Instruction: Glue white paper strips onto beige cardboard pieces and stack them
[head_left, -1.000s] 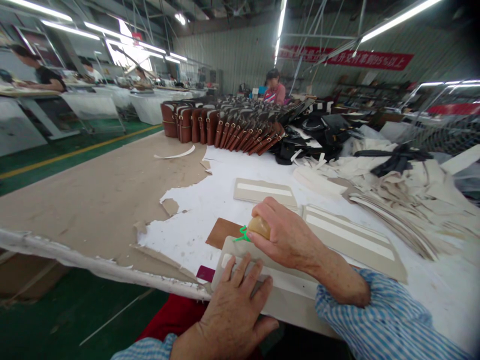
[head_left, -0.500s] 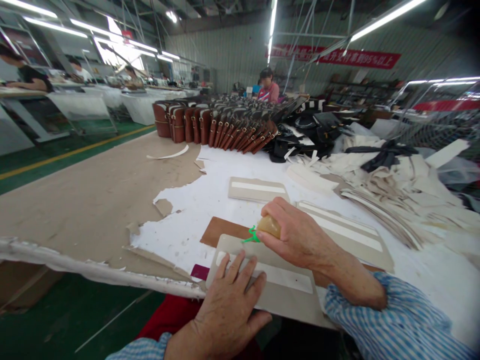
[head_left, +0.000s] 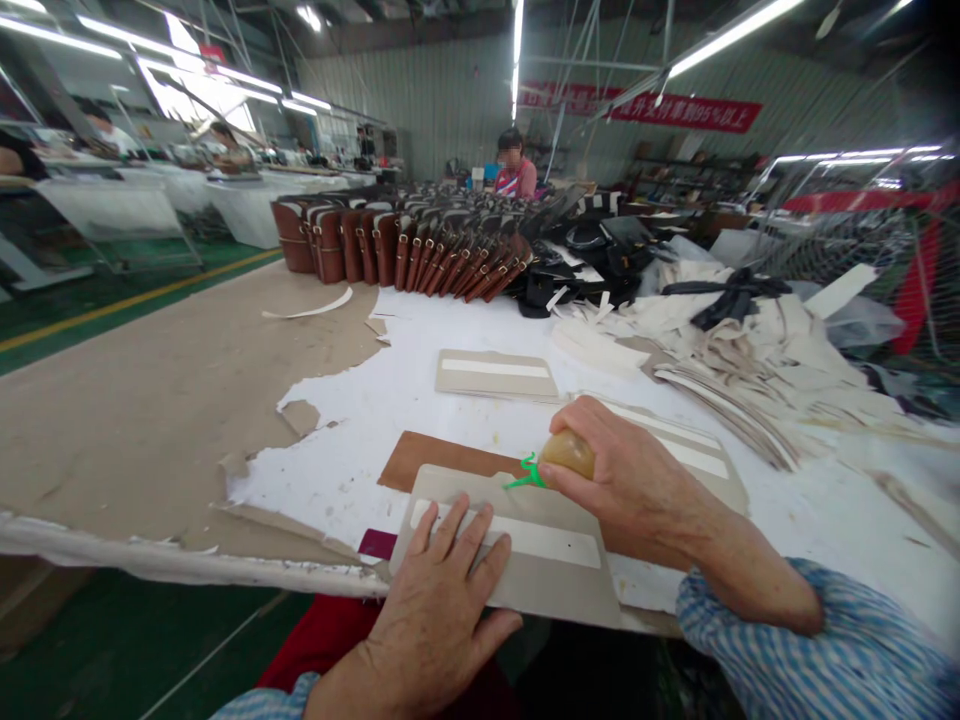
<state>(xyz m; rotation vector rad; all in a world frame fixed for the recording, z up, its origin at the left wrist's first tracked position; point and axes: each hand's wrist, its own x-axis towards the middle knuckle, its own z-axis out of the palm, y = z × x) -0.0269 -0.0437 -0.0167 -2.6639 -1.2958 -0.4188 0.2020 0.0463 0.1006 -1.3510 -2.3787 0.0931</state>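
Observation:
My left hand point(head_left: 446, 595) lies flat with spread fingers on a beige panel point(head_left: 536, 590), across the left part of its white strip point(head_left: 551, 540). My right hand point(head_left: 637, 480) is wrapped round an amber glue bottle point(head_left: 571, 455) with a green nozzle point(head_left: 534, 472). The nozzle's tip is at the panel's far edge, near the middle; whether it touches cannot be made out. Beneath the panel, a brown leather piece point(head_left: 431, 462) sticks out on the far side. A purple piece point(head_left: 377, 544) shows at its left.
Another beige panel point(head_left: 491, 382) lies beyond, and more panels point(head_left: 731, 490) lie partly behind my right arm. Brown bags point(head_left: 360, 245) stand in rows at the back. Black pieces point(head_left: 547, 285) and cream scraps point(head_left: 750, 340) are heaped at the right. A person point(head_left: 517, 170) is behind the bags.
My right hand has moved the glue bottle to the right along the panel's far edge. My left hand stays flat on the panel. The whole view has shifted a little.

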